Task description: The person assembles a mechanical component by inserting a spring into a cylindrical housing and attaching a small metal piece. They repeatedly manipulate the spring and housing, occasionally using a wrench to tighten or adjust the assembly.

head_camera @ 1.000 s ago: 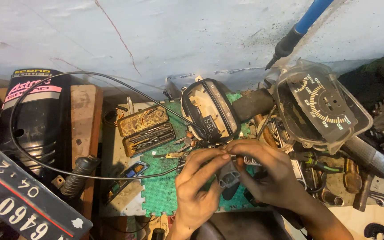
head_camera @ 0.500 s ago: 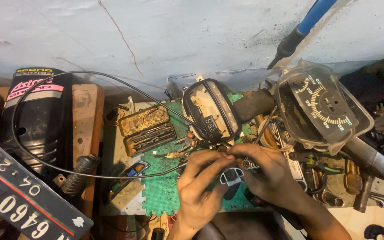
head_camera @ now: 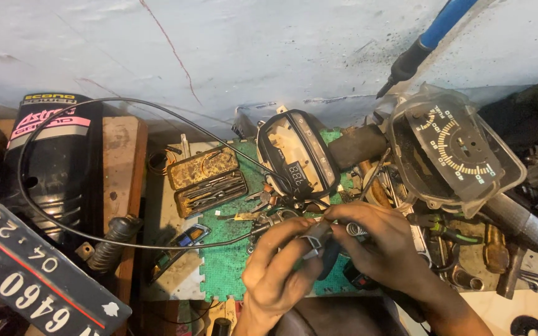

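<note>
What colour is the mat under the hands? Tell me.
Green, a foam mat with jigsaw edges, seen in the head view.

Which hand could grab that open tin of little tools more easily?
Probably the left hand. It sits nearer the open tool tin, which lies up and to its left on the bench. The right hand is on the far side, and both hands are pinching a small dark part.
</note>
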